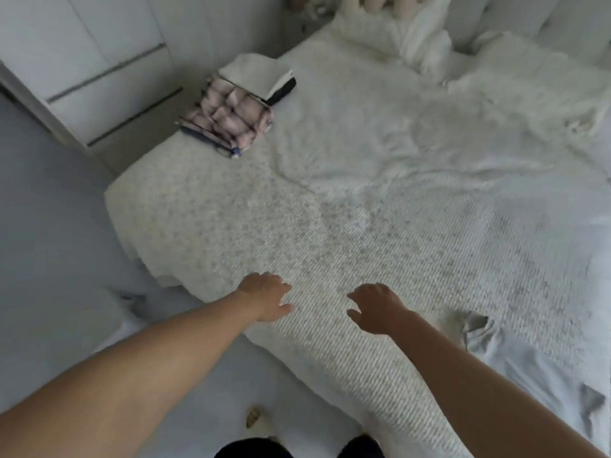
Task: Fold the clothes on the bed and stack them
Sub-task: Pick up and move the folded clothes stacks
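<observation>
Both hands hover palm-down over bed [380, 226] near edge: left hand [266, 297], right hand [377, 309], fingers relaxed, grasping nothing. Folded stack [238, 104] at bed's far-left corner.

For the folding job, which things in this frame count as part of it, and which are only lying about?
Part of the job:
- folded stack, plaid piece in front, white piece behind
- bed, its knitted cover
- left hand and right hand, both holding nothing, over the cover
- grey garment at the near right, probably unfolded

Lying about:
- pillows
- white cabinet
</observation>
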